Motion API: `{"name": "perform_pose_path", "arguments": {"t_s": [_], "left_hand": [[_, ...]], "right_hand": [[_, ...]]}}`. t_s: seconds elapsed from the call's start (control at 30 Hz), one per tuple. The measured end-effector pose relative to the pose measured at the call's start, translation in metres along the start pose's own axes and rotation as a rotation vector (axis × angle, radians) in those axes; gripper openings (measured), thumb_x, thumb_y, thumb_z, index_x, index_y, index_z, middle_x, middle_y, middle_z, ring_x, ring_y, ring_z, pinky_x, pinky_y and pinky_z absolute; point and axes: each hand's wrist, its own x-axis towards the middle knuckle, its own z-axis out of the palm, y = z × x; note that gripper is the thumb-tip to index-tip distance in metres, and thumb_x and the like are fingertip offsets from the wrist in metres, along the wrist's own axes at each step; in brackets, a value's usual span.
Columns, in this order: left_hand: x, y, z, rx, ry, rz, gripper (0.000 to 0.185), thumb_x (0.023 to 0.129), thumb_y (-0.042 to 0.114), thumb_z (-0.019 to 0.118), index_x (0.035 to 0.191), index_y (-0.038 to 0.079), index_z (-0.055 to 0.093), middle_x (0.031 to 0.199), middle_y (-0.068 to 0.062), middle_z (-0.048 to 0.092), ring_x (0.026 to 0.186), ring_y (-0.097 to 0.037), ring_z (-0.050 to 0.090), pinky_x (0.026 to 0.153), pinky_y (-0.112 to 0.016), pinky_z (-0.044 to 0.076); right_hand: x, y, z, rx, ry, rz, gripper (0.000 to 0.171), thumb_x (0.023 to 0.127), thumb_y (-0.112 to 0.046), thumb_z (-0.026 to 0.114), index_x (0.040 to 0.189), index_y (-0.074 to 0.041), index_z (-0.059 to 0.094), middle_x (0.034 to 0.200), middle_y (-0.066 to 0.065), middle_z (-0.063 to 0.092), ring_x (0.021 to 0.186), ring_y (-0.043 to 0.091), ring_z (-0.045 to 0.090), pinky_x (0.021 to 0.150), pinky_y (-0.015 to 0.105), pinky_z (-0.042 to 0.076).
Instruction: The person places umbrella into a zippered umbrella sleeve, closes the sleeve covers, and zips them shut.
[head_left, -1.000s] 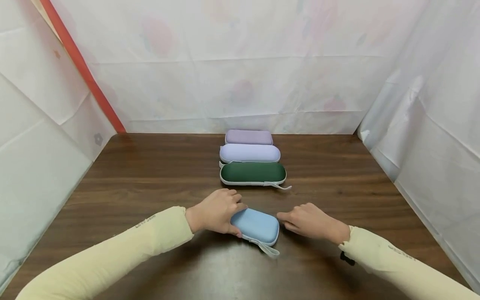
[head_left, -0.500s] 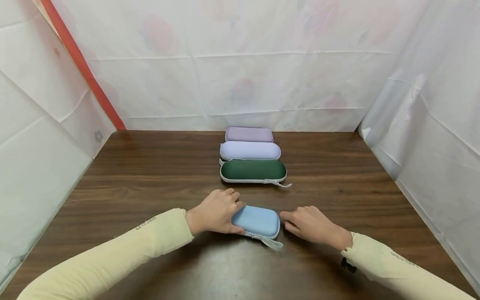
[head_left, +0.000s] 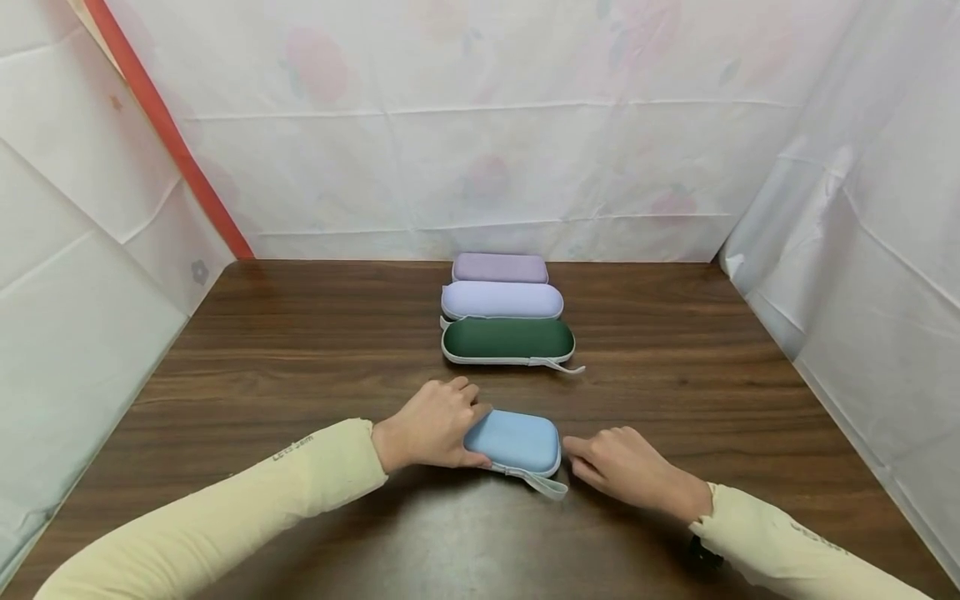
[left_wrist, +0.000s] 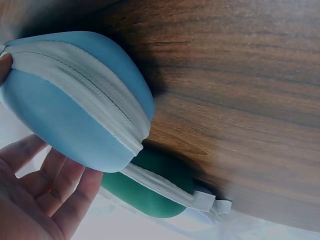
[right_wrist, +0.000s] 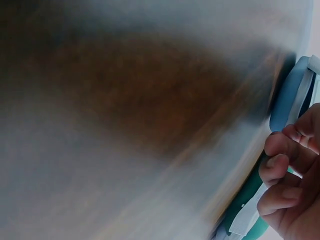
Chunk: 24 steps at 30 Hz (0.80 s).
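A light blue zippered glasses case (head_left: 516, 442) lies on the table, its pale wrist strap (head_left: 547, 485) at the near right corner. My left hand (head_left: 435, 423) holds its left end, thumb on the near side and fingers on the far side. In the left wrist view the pale zipper band (left_wrist: 80, 75) runs round that end. At the right end my right hand (head_left: 626, 467) has curled fingers, with thumb and forefinger pinching at the zipper edge; the pull itself is hidden. The right wrist view shows a dark gap along the case's (right_wrist: 290, 95) band.
Beyond the hands, a dark green case (head_left: 508, 339), a pale lavender case (head_left: 502, 300) and a mauve case (head_left: 500, 267) lie in a row toward the back. White sheeting (head_left: 480, 167) walls the back and sides of the wooden table (head_left: 315, 350).
My right hand has moved right and toward me round the case's right end. The blue case has turned slightly straighter while my left hand keeps its hold.
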Motion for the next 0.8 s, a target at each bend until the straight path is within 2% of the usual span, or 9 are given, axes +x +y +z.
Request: {"name": "perform_pose_path", "arguments": {"t_s": [0.17,0.5,0.8], "left_hand": [[0.0,-0.001,0.0,-0.003,-0.001,-0.002,0.06,0.069,0.069,0.068,0.09,0.013,0.072,0.074,-0.002,0.058,0.065,-0.016,0.05,0.045,-0.028,0.038],[-0.002,-0.001,0.0,-0.009,0.005,-0.042,0.062,0.07,0.069,0.067,0.09,0.011,0.072,0.075,-0.002,0.058,0.067,-0.017,0.052,0.047,-0.029,0.042],[0.001,0.004,0.001,-0.013,0.016,-0.049,0.061,0.069,0.068,0.069,0.087,0.01,0.07,0.074,-0.002,0.057,0.067,-0.017,0.051,0.047,-0.029,0.041]], "right_hand": [[-0.003,-0.005,0.002,-0.011,0.03,-0.029,0.023,0.085,-0.011,0.06,0.072,-0.02,0.043,0.053,-0.016,0.023,0.044,-0.001,0.023,0.04,0.019,0.02],[0.0,-0.019,0.004,0.075,0.021,-0.054,0.024,0.088,-0.01,0.06,0.073,-0.021,0.045,0.054,-0.018,0.023,0.045,-0.006,0.02,0.041,0.016,0.017],[0.009,-0.034,0.002,0.02,0.0,-0.103,0.02,0.09,-0.014,0.06,0.074,-0.019,0.05,0.053,-0.017,0.034,0.044,-0.004,0.032,0.039,0.019,0.026]]}}
